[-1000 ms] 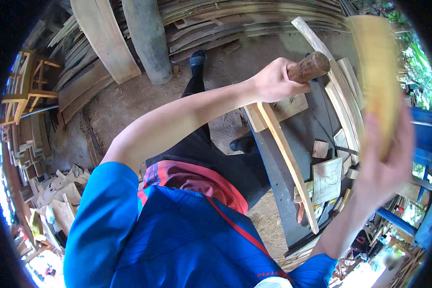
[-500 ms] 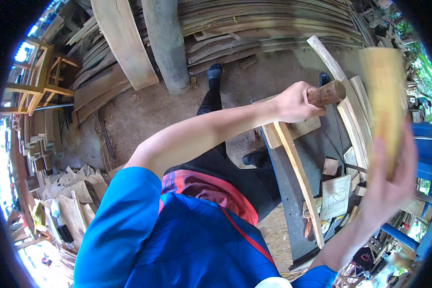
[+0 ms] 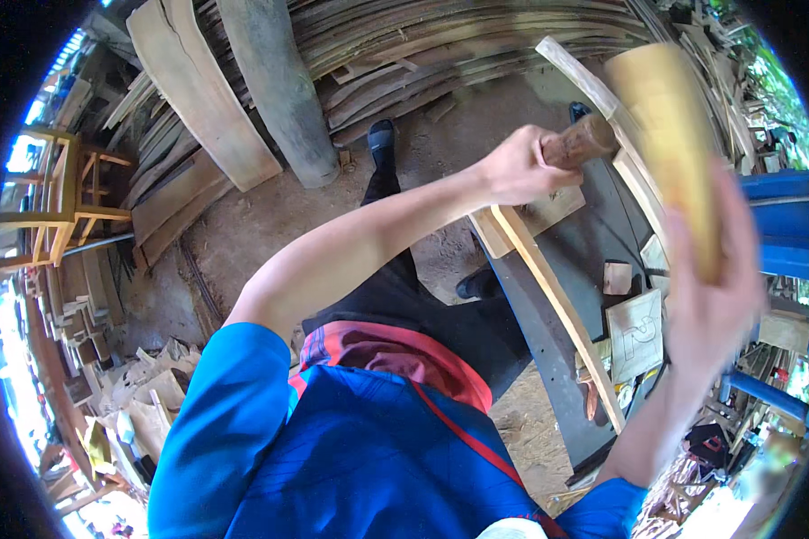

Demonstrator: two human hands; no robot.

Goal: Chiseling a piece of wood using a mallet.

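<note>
My left hand [image 3: 515, 171] is wrapped round a thick, round brown wooden tool handle [image 3: 582, 142], its end turned up and to the right. The lower part of that tool is hidden by my fist. Raised at the right, my right hand [image 3: 724, 278] grips a pale yellow wooden mallet [image 3: 663, 112], wide at the top and narrowing toward my fingers. Motion blurs both this hand and the mallet. Between mallet and handle a small gap shows. Beneath my left hand lies a flat wooden board [image 3: 555, 214] on a dark workbench [image 3: 548, 382].
A long narrow wood strip [image 3: 562, 305] crosses the bench. Beside it are a pale square plate with pencil marks [image 3: 636, 334] and a small wood block [image 3: 617, 278]. Stacked planks [image 3: 476, 58] fill the far side. A wooden chair frame [image 3: 67, 193] stands left.
The mallet and my right hand have moved left and up, closer to the handle. My left hand keeps its grip. The whole view has shifted a little.
</note>
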